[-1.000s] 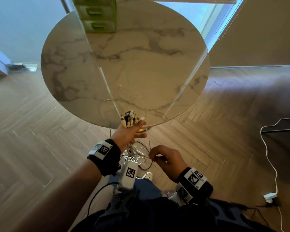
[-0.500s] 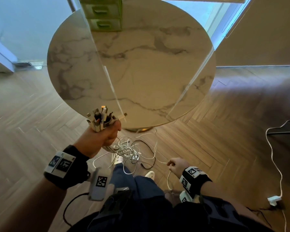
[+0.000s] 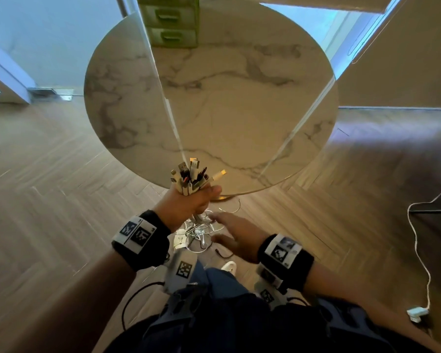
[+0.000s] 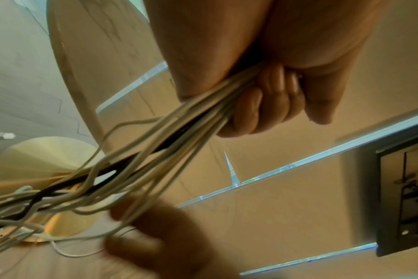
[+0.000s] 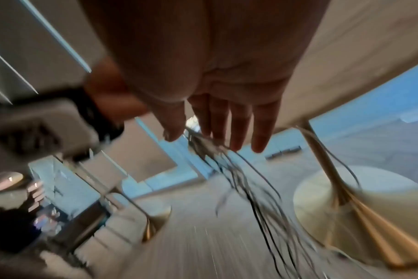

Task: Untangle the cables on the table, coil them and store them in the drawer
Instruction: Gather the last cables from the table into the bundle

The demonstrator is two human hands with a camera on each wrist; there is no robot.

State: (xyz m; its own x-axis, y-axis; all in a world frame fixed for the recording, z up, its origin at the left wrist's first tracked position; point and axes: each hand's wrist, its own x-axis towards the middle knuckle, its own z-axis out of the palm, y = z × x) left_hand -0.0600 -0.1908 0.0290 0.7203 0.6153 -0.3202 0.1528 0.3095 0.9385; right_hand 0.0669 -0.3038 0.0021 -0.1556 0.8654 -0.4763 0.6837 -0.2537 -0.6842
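Note:
My left hand (image 3: 191, 200) grips a bundle of cables (image 3: 190, 177) in a fist at the near edge of the round marble table (image 3: 239, 103), connector ends sticking up out of it. The white and black cable strands (image 4: 141, 156) hang down from the fist toward the floor in a loose tangle (image 3: 199, 233). My right hand (image 3: 233, 234) is open with straight fingers (image 5: 229, 130), just right of the hanging strands (image 5: 246, 181) and below the left hand; it holds nothing. A green drawer unit (image 3: 172, 24) stands at the table's far edge, its drawers closed.
The table's gold pedestal base (image 5: 360, 217) stands on the herringbone wood floor beside the dangling cables. A white charger with its cord (image 3: 418, 312) lies on the floor at the right. My legs and feet are under the hands.
The left hand has swung back right to the table's edge with the bundle. The right hand has let go of the strand it pinched, opened, and risen toward the hanging cables.

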